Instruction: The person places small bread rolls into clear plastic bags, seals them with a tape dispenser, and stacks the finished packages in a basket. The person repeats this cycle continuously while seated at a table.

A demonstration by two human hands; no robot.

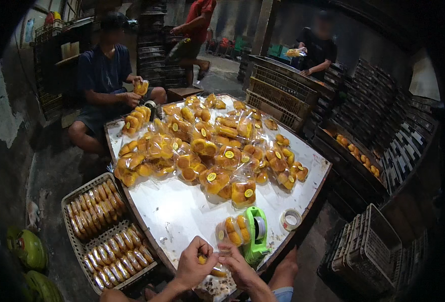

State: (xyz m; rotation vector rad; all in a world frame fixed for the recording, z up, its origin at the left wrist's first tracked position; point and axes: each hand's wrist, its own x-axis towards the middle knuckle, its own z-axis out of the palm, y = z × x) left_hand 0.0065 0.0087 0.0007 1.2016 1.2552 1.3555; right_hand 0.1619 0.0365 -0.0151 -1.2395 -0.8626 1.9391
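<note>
At the near edge of a white table (184, 205), my left hand (197, 260) pinches a bread roll in a clear plastic bag (218, 270). My right hand (234, 260) has its fingers on the same bag, close beside the left; the fingertips partly hide it. Just beyond them stand packed bread rolls (234, 231), touching a green tape dispenser (256, 234) that holds a roll of clear tape. Another tape roll (291, 219) lies to the right. A large heap of bagged bread rolls (207, 147) with yellow stickers covers the far part of the table.
Packed rolls fill a plastic crate (69, 226) at the left, near green gas cylinders (32, 251). Empty crates (373, 249) are stacked at the right. One person (105, 75) sits far left with a bagged roll; another (318, 53) stands behind crates; a third (198, 34) walks past.
</note>
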